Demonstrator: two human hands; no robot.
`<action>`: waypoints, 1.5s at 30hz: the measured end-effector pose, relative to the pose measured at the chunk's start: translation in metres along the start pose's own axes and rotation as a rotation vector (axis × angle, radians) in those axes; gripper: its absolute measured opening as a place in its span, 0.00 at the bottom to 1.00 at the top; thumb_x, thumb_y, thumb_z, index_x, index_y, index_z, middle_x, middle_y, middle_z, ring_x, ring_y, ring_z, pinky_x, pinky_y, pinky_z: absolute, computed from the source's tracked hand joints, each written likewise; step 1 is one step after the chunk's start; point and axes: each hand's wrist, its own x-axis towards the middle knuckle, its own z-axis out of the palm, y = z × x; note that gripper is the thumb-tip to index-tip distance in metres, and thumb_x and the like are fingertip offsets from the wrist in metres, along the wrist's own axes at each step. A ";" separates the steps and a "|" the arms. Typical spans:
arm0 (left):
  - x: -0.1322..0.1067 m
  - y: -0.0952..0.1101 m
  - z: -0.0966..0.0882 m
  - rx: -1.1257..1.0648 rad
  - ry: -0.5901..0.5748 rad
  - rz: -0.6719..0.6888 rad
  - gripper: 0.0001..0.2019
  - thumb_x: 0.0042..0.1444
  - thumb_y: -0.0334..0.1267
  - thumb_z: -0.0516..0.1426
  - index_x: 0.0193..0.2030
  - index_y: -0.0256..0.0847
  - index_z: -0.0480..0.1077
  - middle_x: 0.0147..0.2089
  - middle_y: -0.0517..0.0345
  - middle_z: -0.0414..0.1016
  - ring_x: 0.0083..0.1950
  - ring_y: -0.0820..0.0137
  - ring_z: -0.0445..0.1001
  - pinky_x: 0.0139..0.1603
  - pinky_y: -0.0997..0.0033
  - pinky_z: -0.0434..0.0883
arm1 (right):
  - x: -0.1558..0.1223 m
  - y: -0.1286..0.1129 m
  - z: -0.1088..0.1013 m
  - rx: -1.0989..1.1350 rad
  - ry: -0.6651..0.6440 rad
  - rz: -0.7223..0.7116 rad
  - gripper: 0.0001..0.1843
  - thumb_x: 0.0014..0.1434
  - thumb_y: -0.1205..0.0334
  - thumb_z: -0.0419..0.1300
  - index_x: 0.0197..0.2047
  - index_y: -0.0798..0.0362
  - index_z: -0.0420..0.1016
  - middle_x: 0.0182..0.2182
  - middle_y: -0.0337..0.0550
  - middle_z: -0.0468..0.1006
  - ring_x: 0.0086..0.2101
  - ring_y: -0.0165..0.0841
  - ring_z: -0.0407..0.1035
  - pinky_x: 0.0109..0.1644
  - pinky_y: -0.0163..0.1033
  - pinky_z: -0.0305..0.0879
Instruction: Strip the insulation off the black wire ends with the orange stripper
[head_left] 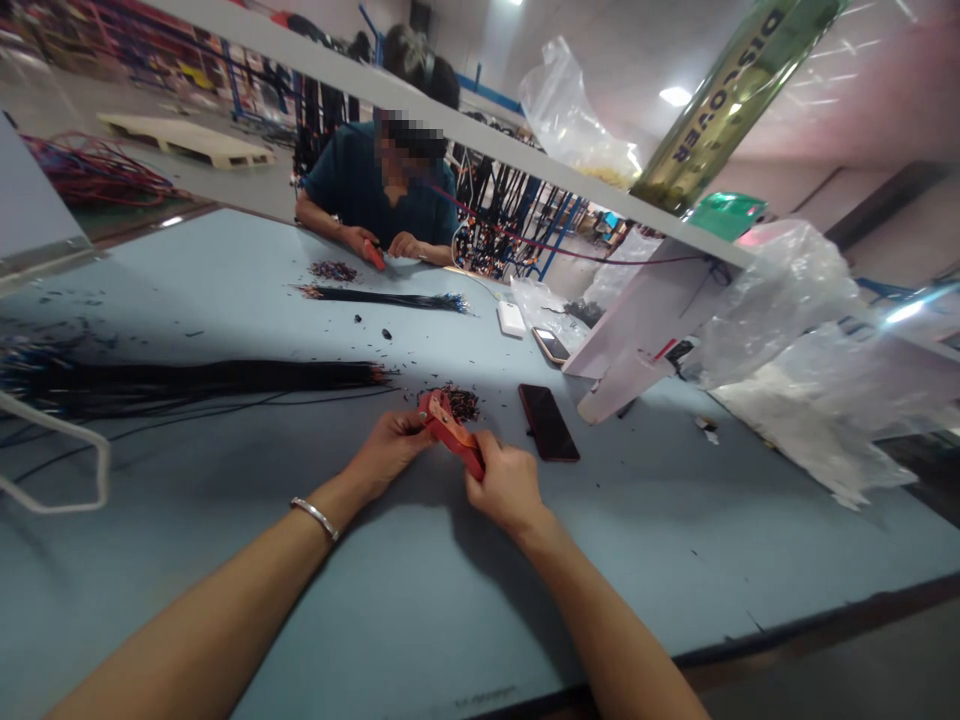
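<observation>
My right hand is wrapped around the handles of a red wire stripper, whose head points up and to the left. At that head, the fingers of my left hand are pinched together; what they hold, if anything, is too small or hidden to make out. A pile of small cut wire scraps lies on the table just beyond the tool. To the left stretches a long bundle of black cables, its reddish stripped-looking ends toward my hands.
A dark phone lies right of my hands. Across the table a co-worker holds a red tool near a second cable bundle. A white bent frame stands at left; a post and plastic bags are at right.
</observation>
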 end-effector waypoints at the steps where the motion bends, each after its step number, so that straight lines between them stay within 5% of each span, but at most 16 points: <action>1: 0.000 0.001 0.000 0.007 0.000 0.001 0.14 0.40 0.46 0.66 0.30 0.36 0.80 0.30 0.55 0.80 0.32 0.67 0.73 0.40 0.69 0.68 | 0.000 0.000 0.000 -0.002 -0.001 0.002 0.14 0.52 0.63 0.55 0.43 0.54 0.70 0.32 0.48 0.80 0.29 0.39 0.73 0.29 0.37 0.56; 28: 0.000 0.002 0.003 0.245 0.029 0.046 0.13 0.47 0.45 0.59 0.30 0.35 0.76 0.25 0.61 0.74 0.28 0.72 0.66 0.31 0.75 0.63 | 0.007 0.008 0.005 0.091 0.014 0.057 0.09 0.55 0.61 0.56 0.39 0.54 0.72 0.28 0.46 0.79 0.27 0.37 0.73 0.29 0.35 0.57; 30: -0.001 0.002 0.004 0.305 0.067 0.051 0.12 0.48 0.44 0.59 0.28 0.36 0.75 0.23 0.62 0.71 0.26 0.74 0.64 0.28 0.76 0.61 | 0.009 0.011 0.003 0.252 0.051 0.127 0.08 0.54 0.61 0.56 0.36 0.53 0.72 0.26 0.44 0.78 0.26 0.36 0.71 0.29 0.35 0.58; 33: -0.002 0.003 0.004 0.375 0.147 0.076 0.12 0.49 0.44 0.58 0.27 0.36 0.73 0.22 0.62 0.69 0.26 0.74 0.63 0.26 0.76 0.59 | 0.009 0.013 -0.001 0.809 0.027 0.216 0.08 0.52 0.60 0.57 0.36 0.53 0.71 0.25 0.40 0.75 0.26 0.35 0.70 0.30 0.36 0.63; 37: -0.002 0.004 0.002 0.386 0.186 0.138 0.13 0.51 0.45 0.55 0.29 0.36 0.73 0.25 0.61 0.69 0.29 0.72 0.64 0.30 0.75 0.60 | 0.003 0.012 -0.002 1.584 -0.240 0.242 0.17 0.49 0.59 0.59 0.43 0.54 0.70 0.32 0.43 0.76 0.31 0.36 0.73 0.37 0.41 0.69; 40: -0.001 0.005 0.002 0.414 0.186 0.127 0.13 0.52 0.44 0.53 0.29 0.36 0.73 0.22 0.63 0.65 0.27 0.72 0.62 0.29 0.75 0.58 | 0.002 0.012 0.003 1.794 -0.392 0.295 0.17 0.48 0.60 0.59 0.42 0.56 0.70 0.32 0.45 0.77 0.30 0.37 0.74 0.35 0.42 0.69; 45: -0.002 0.006 0.002 0.447 0.163 0.127 0.11 0.51 0.43 0.53 0.25 0.38 0.68 0.21 0.64 0.61 0.26 0.73 0.59 0.27 0.75 0.57 | 0.001 0.014 0.008 1.904 -0.318 0.352 0.17 0.47 0.63 0.58 0.42 0.55 0.69 0.31 0.44 0.77 0.30 0.38 0.74 0.33 0.42 0.70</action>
